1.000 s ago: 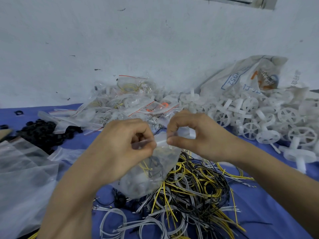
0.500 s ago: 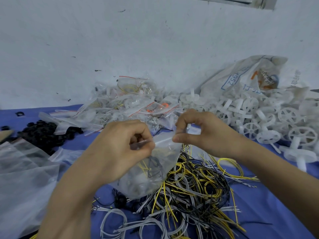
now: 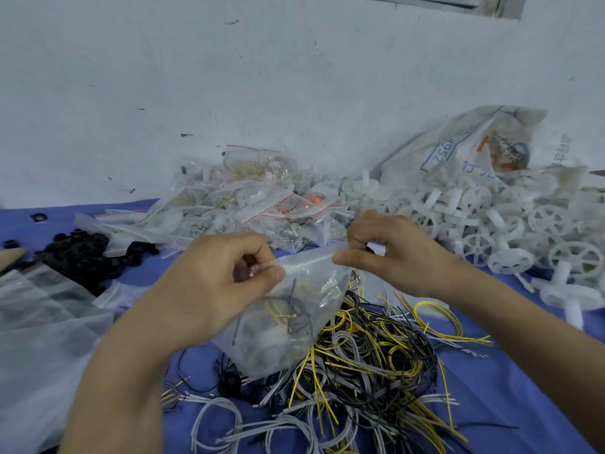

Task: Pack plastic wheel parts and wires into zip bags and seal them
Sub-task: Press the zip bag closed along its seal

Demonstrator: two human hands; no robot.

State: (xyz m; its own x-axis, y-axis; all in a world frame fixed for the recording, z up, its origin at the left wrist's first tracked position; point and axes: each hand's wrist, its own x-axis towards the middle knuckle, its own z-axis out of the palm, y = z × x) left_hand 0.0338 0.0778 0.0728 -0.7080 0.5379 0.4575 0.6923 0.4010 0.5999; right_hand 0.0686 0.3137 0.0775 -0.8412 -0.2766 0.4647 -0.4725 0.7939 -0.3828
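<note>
A clear zip bag hangs between my hands above the wire pile, with yellow and black wires and a pale plastic part inside. My left hand pinches the left end of the bag's top strip between thumb and forefinger. My right hand pinches the same strip further right, near the bag's right corner. Loose yellow, grey and black wires lie tangled on the blue cloth under the bag. White plastic wheel parts are heaped at the right.
Filled zip bags with red strips are piled against the white wall. Black rings lie heaped at the left, and empty clear bags are stacked at the near left. A large printed sack lies behind the wheels.
My right hand has slid to the right along the bag's top strip, away from my left hand. The left hand has kept its pinch in place.
</note>
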